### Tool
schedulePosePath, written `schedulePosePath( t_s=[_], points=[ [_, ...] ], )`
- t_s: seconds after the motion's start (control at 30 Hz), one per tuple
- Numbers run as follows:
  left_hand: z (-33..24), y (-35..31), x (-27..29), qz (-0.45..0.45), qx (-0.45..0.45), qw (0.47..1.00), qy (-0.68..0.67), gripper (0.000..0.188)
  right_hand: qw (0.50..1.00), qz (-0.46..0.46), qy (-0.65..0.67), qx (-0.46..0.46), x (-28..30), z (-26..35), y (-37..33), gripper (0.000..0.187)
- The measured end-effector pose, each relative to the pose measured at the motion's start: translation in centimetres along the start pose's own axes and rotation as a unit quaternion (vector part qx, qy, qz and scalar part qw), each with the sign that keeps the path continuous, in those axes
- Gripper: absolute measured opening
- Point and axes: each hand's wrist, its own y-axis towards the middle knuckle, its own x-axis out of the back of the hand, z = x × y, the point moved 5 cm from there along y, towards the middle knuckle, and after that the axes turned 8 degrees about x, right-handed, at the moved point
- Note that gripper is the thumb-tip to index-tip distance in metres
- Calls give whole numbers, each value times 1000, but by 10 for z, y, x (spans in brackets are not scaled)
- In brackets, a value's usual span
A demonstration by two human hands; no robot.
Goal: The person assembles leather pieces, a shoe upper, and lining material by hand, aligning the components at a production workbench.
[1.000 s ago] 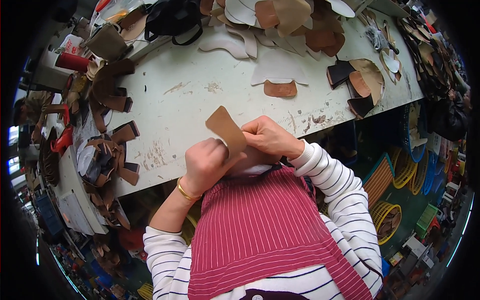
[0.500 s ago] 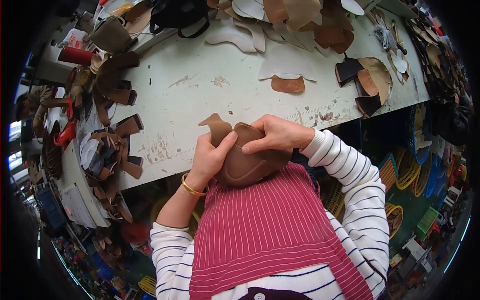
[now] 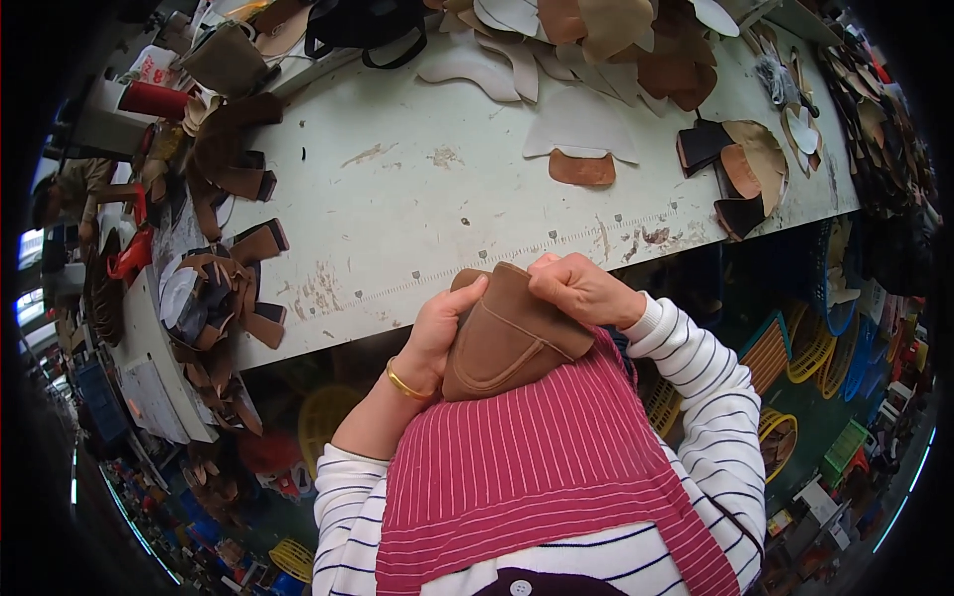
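Note:
Between my hands is a brown leather shoe upper [image 3: 510,336], stitched with a curved seam, its lower part against my red striped apron [image 3: 517,447]. My left hand [image 3: 443,326] grips its left edge, thumb on top near the upper rim. The right hand [image 3: 586,291] pinches the upper right edge with curled fingers. Some of the fingers on both hands are hidden behind the leather. The piece is held in front of the near edge of the white worktable [image 3: 378,219].
Brown and black leather pieces [image 3: 234,278] are heaped at the table's left. A white piece with a brown strip [image 3: 581,167] lies toward the back, and a partly assembled upper [image 3: 740,169] at the right. A black bag [image 3: 363,28] sits at the far edge. Yellow baskets [image 3: 810,343] stand below right.
The shoe upper has been drawn closer to my body and turned, so its curved seam shows more fully. My right hand has gone from a spread thumb to a tight pinch.

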Motion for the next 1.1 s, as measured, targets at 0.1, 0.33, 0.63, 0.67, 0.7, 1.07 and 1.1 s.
schedulePosePath(
  t_s=[0.1,0.33,0.63,0.67,0.7,1.07,1.1],
  points=[
    [-12,-11,-8,-52,-83,988,118,37,994,-45,76,-69,6,30,20,31],
    [-13,-17,-12,-89,-190,953,216,35,985,-75,111,-109,-6,36,40,43],
    [-11,-18,-14,-100,-285,921,246,29,980,-16,149,-129,-7,29,30,38],
    [-12,-21,-17,-100,-315,911,248,27,961,-57,235,-133,-12,29,31,38],
    [-10,-22,-21,-99,-316,910,249,27,934,-95,317,-136,-16,29,30,37],
    [-26,-17,-21,-102,-307,924,205,31,951,-279,100,90,38,27,17,50],
    [-27,-14,-17,-89,-280,941,171,31,943,-304,35,133,48,39,7,57]
  ],
)
